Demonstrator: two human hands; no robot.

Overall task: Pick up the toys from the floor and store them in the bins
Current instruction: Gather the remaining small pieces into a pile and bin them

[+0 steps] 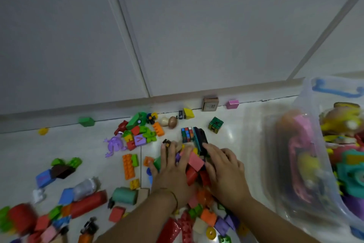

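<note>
**Two hands on a heap of blocks beside the clear bin**

The clear bin [317, 124] stood on the pale floor against the skirting board, a blue handle [334, 90] at its far end. It was already crowded with toys, among them a teal one [352, 174], though they showed blurred through its wall.

Just beside the bin, still on the floor, lay the heap of blocks [194, 166], with pink and red pieces uppermost. The person had both hands on it. The right hand [224, 170], the one nearer the bin, had its fingers bent over the heap's side and its thumb tucked in by the pink block, grasping the pile. The left hand [173, 168], on the heap's side away from the bin, lay splayed across the blocks with fairly straight fingers, pressing inward and closed round nothing. A thin bracelet [174, 195] sat on that wrist.

Between the heap and the bin's far end rested a small puzzle cube [216, 124]. Farther from the bin than the heap were a long orange brick [129, 166], a purple frog [115, 145] and a teal cylinder [125, 195]. Farther off again lay a red cylinder [88, 203]. Along the skirting, a pink block [232, 104] sat nearest the bin, a yellow wedge [188, 113] beyond it, and a green block [86, 121] well apart.
</note>
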